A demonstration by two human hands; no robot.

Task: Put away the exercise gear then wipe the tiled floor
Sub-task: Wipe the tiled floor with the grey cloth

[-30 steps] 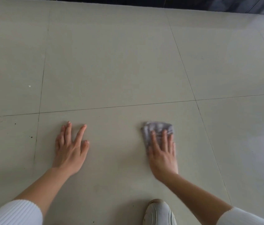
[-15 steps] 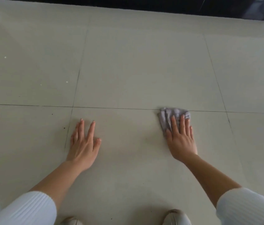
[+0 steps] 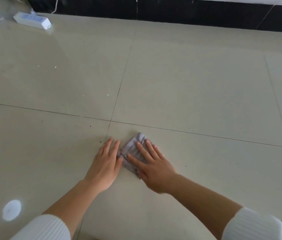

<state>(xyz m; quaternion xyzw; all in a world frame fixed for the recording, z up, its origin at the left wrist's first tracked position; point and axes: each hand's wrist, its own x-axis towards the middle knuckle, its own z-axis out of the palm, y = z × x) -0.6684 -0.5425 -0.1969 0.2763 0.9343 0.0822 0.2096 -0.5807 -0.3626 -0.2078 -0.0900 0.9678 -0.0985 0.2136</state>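
Right hand (image 3: 154, 168) is pressing flat, fingers spread, on cloth (image 3: 132, 147) | left hand (image 3: 106, 163) is resting flat, touching cloth's edge | best: even pressure, overlapping strokes across floor (image 3: 188, 84)

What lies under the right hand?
A crumpled grey cloth, pressed flat on the tiled floor by the right hand. The cloth's part below the palm, and the floor beneath it, are covered.
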